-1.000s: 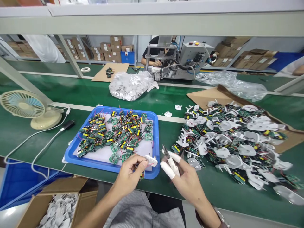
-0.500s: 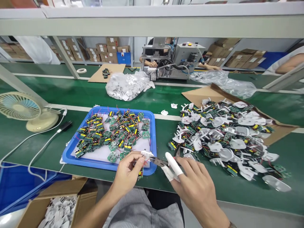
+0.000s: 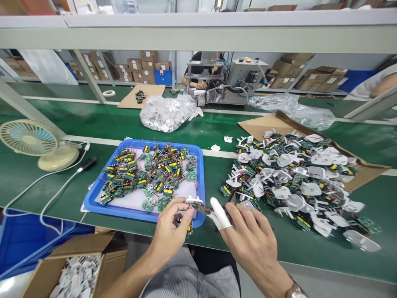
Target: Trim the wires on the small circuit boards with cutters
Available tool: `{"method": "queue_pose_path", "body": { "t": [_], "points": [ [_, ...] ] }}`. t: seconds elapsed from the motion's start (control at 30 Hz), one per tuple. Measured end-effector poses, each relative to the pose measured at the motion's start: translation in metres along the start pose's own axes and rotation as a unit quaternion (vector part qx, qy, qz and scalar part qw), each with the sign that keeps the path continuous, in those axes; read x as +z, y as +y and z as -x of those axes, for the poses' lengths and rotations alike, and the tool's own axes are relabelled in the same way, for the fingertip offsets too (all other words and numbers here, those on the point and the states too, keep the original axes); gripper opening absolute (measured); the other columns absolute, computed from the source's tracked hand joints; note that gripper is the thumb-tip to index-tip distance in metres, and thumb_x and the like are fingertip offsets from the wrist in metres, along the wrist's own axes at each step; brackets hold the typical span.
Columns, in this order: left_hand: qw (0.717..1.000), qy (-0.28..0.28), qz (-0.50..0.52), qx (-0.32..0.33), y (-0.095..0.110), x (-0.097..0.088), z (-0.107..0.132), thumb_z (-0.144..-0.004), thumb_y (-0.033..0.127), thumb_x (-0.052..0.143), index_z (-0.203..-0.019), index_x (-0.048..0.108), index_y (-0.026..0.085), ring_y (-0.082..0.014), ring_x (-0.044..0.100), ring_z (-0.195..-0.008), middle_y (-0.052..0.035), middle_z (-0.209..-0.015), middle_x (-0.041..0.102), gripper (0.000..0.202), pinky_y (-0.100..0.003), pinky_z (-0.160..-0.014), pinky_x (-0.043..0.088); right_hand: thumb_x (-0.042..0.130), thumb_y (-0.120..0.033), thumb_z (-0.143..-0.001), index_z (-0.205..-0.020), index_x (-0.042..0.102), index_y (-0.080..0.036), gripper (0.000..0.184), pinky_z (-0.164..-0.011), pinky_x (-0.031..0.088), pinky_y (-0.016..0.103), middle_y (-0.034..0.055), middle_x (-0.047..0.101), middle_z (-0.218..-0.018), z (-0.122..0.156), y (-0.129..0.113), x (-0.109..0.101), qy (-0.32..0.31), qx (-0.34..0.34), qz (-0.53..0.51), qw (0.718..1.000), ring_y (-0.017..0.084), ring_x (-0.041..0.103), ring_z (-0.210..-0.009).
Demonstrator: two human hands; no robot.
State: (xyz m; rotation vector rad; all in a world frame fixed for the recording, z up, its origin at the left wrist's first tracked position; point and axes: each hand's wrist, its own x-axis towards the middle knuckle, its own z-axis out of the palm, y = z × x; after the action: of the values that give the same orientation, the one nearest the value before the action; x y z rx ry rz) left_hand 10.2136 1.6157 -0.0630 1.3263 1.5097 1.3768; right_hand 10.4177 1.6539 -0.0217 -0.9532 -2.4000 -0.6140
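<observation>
Between thumb and fingers, my left hand (image 3: 173,225) pinches a white plastic plug piece (image 3: 194,200). A green circuit board (image 3: 187,225) with red wires hangs just below those fingers, partly hidden. My right hand (image 3: 248,231), with white covers on the thumb and index finger, is closed around pliers (image 3: 203,208). The pliers' jaws reach to the plug piece, at its underside near the wires; whether they grip a wire is too small to tell. Both hands are over the front edge of a blue tray (image 3: 202,182) holding many circuit boards (image 3: 167,165).
A heap of white plug pieces with boards (image 3: 294,182) lies on cardboard at right. A fan (image 3: 40,142) and cables stand left. An open carton (image 3: 108,273) of white parts is below the bench. Behind are a plastic bag (image 3: 169,114), a machine (image 3: 229,82) and a co-worker's hand (image 3: 200,85).
The plug piece has tilted, and the pliers' jaws have shifted slightly to beneath it. My right wrist with its watch shows more. The co-worker's outstretched arm beside the machine is gone from view.
</observation>
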Motion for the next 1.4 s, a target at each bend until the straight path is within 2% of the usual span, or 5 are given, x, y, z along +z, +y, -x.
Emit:
{"method": "queue_pose_path", "body": {
  "t": [0.23, 0.47, 0.63, 0.83, 1.4],
  "points": [
    [1.0, 0.005, 0.014, -0.011, -0.002, 0.003, 0.002, -0.095, 0.036, 0.064, -0.093, 0.074, 0.02, -0.0268, 0.065, -0.115, -0.0129, -0.119, 0.068, 0.019, -0.034, -0.088, 0.056, 0.055, -0.01, -0.094, -0.097, 0.07, -0.016, 0.017, -0.088, 0.043, 0.042, 0.0135, 0.073, -0.104, -0.001, 0.002, 0.003, -0.014, -0.031, 0.036, 0.999, 0.026, 0.06, -0.099],
    [0.996, -0.024, 0.066, -0.059, 0.002, 0.007, 0.004, -0.099, 0.038, 0.058, -0.089, 0.069, 0.019, -0.0163, 0.067, -0.068, -0.0048, -0.082, 0.07, 0.025, -0.027, -0.066, 0.053, 0.054, -0.009, -0.094, -0.079, 0.065, -0.019, 0.021, -0.077, 0.041, 0.039, 0.0121, 0.07, -0.097, -0.002, 0.004, 0.01, -0.015, -0.036, 0.032, 0.999, 0.023, 0.056, -0.088],
    [0.993, -0.045, 0.079, -0.076, 0.011, 0.002, 0.003, -0.101, 0.041, 0.054, -0.092, 0.067, 0.019, -0.0183, 0.07, -0.078, -0.007, -0.087, 0.078, 0.027, -0.028, -0.072, 0.054, 0.056, -0.011, -0.094, -0.064, 0.055, -0.02, 0.031, -0.065, 0.033, 0.038, 0.0119, 0.068, -0.09, 0.0, 0.005, 0.016, 0.01, -0.028, 0.001, 1.0, 0.022, 0.052, -0.077],
    [0.979, -0.105, 0.142, -0.097, 0.012, 0.005, 0.007, -0.099, 0.046, 0.057, -0.089, 0.066, 0.019, -0.0215, 0.073, -0.089, -0.0109, -0.103, 0.079, 0.031, -0.033, -0.081, 0.056, 0.054, -0.013, -0.095, -0.088, 0.068, -0.018, 0.016, -0.065, 0.039, 0.036, 0.0069, 0.067, -0.083, -0.002, 0.007, 0.027, 0.011, 0.052, -0.085, 0.995, 0.02, 0.053, -0.073],
    [0.935, -0.001, 0.29, -0.203, 0.002, 0.003, -0.012, -0.084, 0.043, 0.078, -0.098, 0.072, 0.017, -0.0226, 0.074, -0.098, -0.0088, -0.095, 0.081, 0.031, -0.035, -0.096, 0.052, 0.055, -0.011, -0.096, -0.11, 0.071, -0.014, 0.022, -0.086, 0.043, 0.043, 0.014, 0.071, -0.103, 0.015, 0.017, 0.018, -0.018, 0.004, -0.012, 1.0, 0.028, 0.059, -0.097]
  ]
}}
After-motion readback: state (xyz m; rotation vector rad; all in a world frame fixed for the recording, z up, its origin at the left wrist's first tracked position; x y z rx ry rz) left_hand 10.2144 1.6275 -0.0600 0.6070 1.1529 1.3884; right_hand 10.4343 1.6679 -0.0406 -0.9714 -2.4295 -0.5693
